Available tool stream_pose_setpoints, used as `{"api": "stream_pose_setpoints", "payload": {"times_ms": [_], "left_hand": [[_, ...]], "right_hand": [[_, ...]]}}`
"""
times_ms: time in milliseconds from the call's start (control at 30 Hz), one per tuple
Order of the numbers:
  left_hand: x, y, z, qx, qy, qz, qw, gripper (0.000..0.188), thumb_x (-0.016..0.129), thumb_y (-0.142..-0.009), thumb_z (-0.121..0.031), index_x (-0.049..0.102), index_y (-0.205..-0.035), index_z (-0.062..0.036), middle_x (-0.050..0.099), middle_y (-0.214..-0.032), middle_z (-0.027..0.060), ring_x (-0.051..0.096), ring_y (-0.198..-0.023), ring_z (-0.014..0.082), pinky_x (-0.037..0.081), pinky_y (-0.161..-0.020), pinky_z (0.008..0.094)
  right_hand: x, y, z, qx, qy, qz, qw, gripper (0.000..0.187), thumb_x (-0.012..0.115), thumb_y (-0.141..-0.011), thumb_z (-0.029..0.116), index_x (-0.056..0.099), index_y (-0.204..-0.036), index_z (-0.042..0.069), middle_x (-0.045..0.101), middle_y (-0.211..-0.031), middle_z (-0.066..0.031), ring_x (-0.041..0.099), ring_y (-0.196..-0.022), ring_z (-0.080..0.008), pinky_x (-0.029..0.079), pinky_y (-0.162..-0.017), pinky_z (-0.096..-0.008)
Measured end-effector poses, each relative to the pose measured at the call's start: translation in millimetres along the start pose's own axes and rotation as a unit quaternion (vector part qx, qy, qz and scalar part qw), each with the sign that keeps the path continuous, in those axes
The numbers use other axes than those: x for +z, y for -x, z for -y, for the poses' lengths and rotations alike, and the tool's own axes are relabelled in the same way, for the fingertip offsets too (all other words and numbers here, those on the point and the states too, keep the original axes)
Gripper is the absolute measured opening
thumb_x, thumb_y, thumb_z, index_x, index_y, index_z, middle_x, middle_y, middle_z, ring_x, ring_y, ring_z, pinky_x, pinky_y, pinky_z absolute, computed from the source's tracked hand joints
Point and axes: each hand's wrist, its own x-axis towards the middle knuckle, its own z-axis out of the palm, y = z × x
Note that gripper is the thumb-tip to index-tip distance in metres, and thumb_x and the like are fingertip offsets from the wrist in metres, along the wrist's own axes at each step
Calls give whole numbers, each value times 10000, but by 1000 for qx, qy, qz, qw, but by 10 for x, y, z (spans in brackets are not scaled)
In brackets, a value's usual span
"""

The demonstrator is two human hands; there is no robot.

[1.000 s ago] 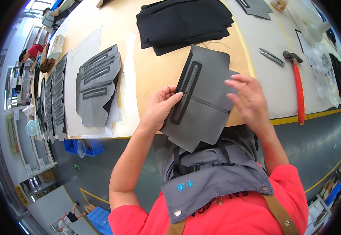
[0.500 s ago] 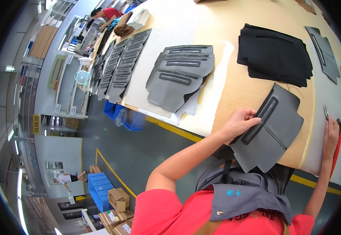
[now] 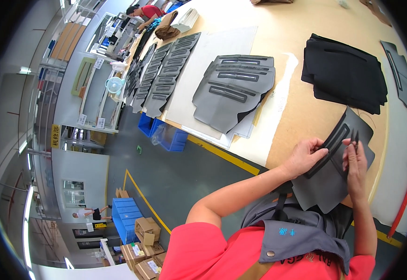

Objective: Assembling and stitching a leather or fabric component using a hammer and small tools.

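Observation:
My left hand (image 3: 305,158) pinches the edge of a grey fabric panel (image 3: 318,189) beside its long black-framed slot. The panel is tilted at the table's near edge, partly over my lap. Over the panel, my right hand (image 3: 356,170) is closed on small dark thread snips (image 3: 355,136), whose two pointed tips show above the fingers. The snips are close to the slot's right side; whether they touch the panel I cannot tell. Just beyond lies a stack of black fabric pieces (image 3: 343,72). Left of it, grey slotted panels (image 3: 233,91) lie overlapped on white board.
Rows of grey slotted panels (image 3: 173,74) run along the table's far left. Another grey panel (image 3: 399,77) lies at the right, above a long red-handled tool (image 3: 403,205). Blue bins (image 3: 173,140) stand below the table edge. A co-worker in red (image 3: 149,11) bends over the far end.
My right hand has come from the table's right side to the panel, bringing the snips. My left hand still pinches the panel. The whole view has shifted a little.

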Motion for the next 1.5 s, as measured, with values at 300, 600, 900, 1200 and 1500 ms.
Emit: {"api": "stream_pose_setpoints", "payload": {"times_ms": [300, 600, 900, 1200, 1500], "left_hand": [[-84, 97, -152, -150, 107, 70, 980, 142, 673, -1034, -205, 653, -1104, -83, 662, -929, -6, 644, -817, 84, 545, -747, 245], [-176, 210, -321, -197, 155, 71, 966, 101, 626, -1069, -196, 588, -1059, -103, 636, -916, -8, 620, -775, 67, 538, -724, 243], [-122, 152, -377, -226, 133, 73, 962, 170, 643, -1062, -240, 587, -1155, -110, 648, -907, 11, 661, -745, 77, 578, -622, 239], [-129, 222, -381, -238, 198, 52, 949, 163, 624, -1069, -255, 579, -1177, -142, 690, -935, 45, 741, -827, 161, 634, -645, 294], [-90, 263, -354, -217, 162, 55, 961, 173, 610, -1076, -265, 583, -1179, -128, 706, -967, 36, 768, -875, 184, 654, -662, 301]], "right_hand": [[84, 90, 19, -9, 104, -20, 994, 201, 519, -1100, 158, 632, -1107, -7, 608, -841, -43, 549, -745, -126, 474, -681, -290], [74, 75, 111, -59, 119, 39, 990, 158, 586, -1079, 151, 627, -1063, -1, 609, -765, -69, 572, -653, -157, 478, -630, -295], [131, 100, 111, -106, 187, 39, 976, 154, 577, -1079, 167, 607, -1050, 19, 694, -889, -135, 687, -787, -308, 514, -696, -374], [52, 115, 96, -42, 99, 28, 994, 221, 569, -1095, 223, 661, -1122, 24, 623, -818, -71, 590, -719, -193, 494, -680, -331], [-77, 318, 311, -234, 416, -11, 879, 376, 840, -815, 256, 780, -1151, 98, 683, -909, 12, 576, -774, -183, 508, -628, -317]]}}
